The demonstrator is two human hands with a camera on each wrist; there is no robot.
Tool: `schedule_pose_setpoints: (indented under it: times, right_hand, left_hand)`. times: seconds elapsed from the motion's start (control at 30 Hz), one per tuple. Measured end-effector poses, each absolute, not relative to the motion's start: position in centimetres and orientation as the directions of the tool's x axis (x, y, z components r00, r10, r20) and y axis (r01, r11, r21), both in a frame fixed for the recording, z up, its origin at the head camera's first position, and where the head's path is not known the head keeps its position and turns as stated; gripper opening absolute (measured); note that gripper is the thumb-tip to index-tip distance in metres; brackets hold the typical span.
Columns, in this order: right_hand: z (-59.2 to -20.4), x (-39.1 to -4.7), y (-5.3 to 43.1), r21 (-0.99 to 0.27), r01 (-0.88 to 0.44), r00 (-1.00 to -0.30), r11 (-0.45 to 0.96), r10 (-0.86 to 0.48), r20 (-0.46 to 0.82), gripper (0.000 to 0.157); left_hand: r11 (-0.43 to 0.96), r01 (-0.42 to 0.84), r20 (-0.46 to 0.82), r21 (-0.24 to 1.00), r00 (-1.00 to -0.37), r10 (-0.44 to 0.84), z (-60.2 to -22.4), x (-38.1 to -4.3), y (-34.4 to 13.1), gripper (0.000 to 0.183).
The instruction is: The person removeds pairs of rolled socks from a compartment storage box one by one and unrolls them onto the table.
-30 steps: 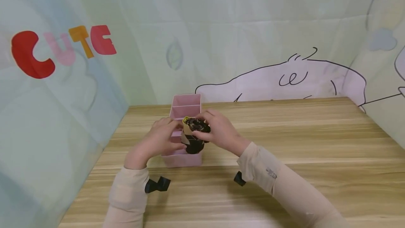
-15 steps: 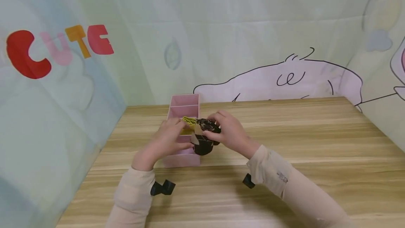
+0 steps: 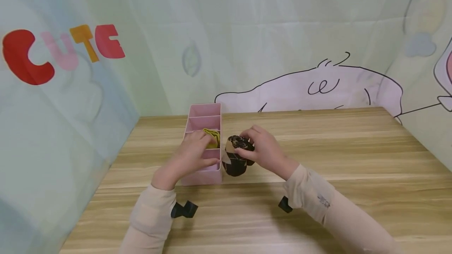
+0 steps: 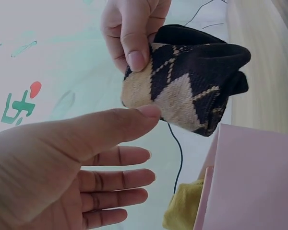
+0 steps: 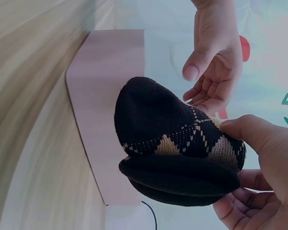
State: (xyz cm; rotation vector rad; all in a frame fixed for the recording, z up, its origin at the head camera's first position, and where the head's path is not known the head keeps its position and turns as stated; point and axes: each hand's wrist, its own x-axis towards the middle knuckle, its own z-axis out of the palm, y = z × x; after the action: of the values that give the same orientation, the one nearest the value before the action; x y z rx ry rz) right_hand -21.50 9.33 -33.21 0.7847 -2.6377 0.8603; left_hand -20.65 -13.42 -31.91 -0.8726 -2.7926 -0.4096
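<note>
A rolled pair of black and tan argyle socks (image 3: 234, 164) is held by my right hand (image 3: 265, 150), just right of the pink divided box (image 3: 202, 178). In the right wrist view the thumb presses the patterned side of the socks (image 5: 156, 115) while the fingers reach underneath. My left hand (image 3: 187, 158) hovers over the box, its thumb and fingers spread and nothing between them. From the left wrist view, its thumb tip overlaps the socks' lower edge. A folded yellow-green cloth item (image 3: 214, 133) sits in a middle compartment, partly hidden by the left fingers.
The box stands on a wood-grain table (image 3: 318, 148), toward its left side. Behind and to the left hangs a printed fabric backdrop (image 3: 162, 50). Small black pieces (image 3: 184, 209) jut from beneath both wrists.
My right hand has carried the socks rightward, from over the box to beside it. The left hand no longer overlaps them in the head view, and the yellow-green item has come into sight.
</note>
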Motion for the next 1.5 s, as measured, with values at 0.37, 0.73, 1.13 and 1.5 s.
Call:
schedule_pose_setpoints:
  times: [0.37,0.73,1.13,1.5]
  right_hand:
    - [-34.2,-21.4,9.9,-0.438,-0.531,-0.847,0.726,-0.442,0.294,0.037]
    - [-35.5,-21.4,10.6,-0.397,-0.517,-0.856,0.758,-0.460,0.236,0.040]
    - [-36.5,-21.2,11.4,-0.389,-0.526,-0.850,0.756,-0.474,0.228,0.040]
    - [-36.4,-21.3,12.3,-0.390,-0.569,-0.822,0.724,-0.508,0.257,0.040]
  left_hand:
    - [0.796,0.561,0.239,0.227,-0.824,0.513,-32.4,-20.9,-12.9,0.039]
    - [0.785,0.600,0.236,0.157,-0.794,0.560,-33.3,-20.9,-11.2,0.038]
    - [0.784,0.601,0.191,0.155,-0.797,0.573,-34.5,-20.7,-9.6,0.034]
    - [0.758,0.641,0.271,0.119,-0.755,0.597,-35.8,-20.5,-8.1,0.035]
